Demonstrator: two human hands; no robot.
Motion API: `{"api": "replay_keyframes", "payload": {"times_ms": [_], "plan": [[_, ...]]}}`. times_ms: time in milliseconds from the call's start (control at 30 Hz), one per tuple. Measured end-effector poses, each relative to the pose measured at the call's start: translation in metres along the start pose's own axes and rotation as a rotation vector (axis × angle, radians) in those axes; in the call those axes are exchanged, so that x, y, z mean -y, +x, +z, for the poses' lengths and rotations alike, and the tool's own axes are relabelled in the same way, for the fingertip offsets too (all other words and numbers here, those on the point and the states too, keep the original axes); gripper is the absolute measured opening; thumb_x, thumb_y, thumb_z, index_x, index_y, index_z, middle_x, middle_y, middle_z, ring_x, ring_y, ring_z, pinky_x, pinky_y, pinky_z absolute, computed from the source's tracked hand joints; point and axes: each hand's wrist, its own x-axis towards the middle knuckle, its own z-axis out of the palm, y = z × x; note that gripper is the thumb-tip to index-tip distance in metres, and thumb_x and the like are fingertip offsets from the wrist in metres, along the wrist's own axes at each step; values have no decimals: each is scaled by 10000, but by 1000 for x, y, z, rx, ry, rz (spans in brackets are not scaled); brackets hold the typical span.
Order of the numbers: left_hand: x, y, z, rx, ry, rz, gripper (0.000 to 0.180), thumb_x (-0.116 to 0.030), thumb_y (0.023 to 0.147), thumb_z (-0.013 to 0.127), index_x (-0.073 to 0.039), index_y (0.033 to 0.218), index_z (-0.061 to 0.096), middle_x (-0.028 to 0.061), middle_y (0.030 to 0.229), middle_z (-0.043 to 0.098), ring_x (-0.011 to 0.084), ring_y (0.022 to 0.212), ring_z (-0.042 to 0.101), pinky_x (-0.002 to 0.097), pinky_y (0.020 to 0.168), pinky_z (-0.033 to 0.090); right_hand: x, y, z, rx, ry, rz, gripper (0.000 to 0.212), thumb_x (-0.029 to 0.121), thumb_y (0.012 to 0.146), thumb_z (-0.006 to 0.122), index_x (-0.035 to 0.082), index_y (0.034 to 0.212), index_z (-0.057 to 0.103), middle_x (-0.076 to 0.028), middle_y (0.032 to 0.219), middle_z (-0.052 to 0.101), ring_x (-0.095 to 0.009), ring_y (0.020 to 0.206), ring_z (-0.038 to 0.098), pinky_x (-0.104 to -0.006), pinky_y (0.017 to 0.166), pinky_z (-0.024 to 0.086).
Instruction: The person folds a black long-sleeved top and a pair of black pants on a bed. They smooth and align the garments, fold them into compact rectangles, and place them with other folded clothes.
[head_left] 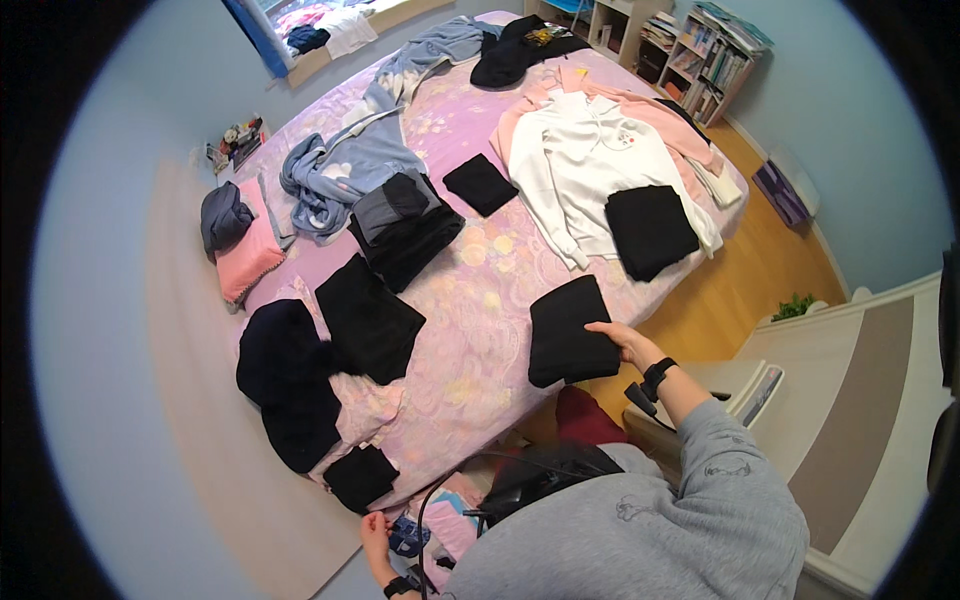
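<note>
My right hand (630,343) grips the right edge of a folded black garment (572,330), thumb on top, at the near right edge of the bed. My left hand (377,527) is low at the near left corner, its fingers curled together with nothing visible in them. Just beyond it lies a small folded black cloth (361,478). Farther along the left side are a dark fluffy garment (285,380) and a folded black piece (370,318). A black stack (415,240) with a grey piece on top sits behind them.
The bed (470,350) has a pink floral sheet. At the right lie a white hoodie (565,170), a pink garment (510,130) and another folded black garment (652,232). A blue blanket (375,150) is crumpled behind. A white cabinet (740,385) stands near my right arm.
</note>
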Motion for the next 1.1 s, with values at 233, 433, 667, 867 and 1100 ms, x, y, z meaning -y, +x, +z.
{"api": "replay_keyframes", "payload": {"times_ms": [233,433,667,867,1100], "plan": [[103,-38,9,-123,-20,-29,232,-278,968,604,-49,997,620,27,823,647,95,634,582,229,543,464,-27,-27,-36,8,194,-67,373,216,880,699,-33,1148,630,-158,1093,703,-267,954,699,-382,873,578],[209,-122,106,-316,-248,-280,235,-260,934,604,-32,878,610,48,697,614,149,552,584,273,450,446,-6,-14,-71,-50,184,4,447,246,852,733,-22,1189,615,-172,1115,694,-306,970,692,-425,860,583],[236,-238,231,28,-65,-400,214,-243,887,617,-35,866,659,131,747,648,263,702,639,401,659,501,36,13,-109,-92,64,32,428,270,839,747,8,1162,645,-130,1109,706,-290,955,694,-413,825,586],[237,-264,305,-191,-492,-569,314,-330,945,599,-48,814,647,71,648,614,187,571,592,323,504,450,57,53,-125,66,-1,120,427,266,848,737,19,1185,650,-124,1131,705,-279,961,698,-411,856,583],[195,-295,341,-454,-406,-499,289,-283,908,620,3,944,639,80,747,666,191,697,635,358,649,497,67,77,-80,167,-206,316,409,378,851,696,81,1132,684,-81,1043,731,-255,894,705,-404,729,591]]}}
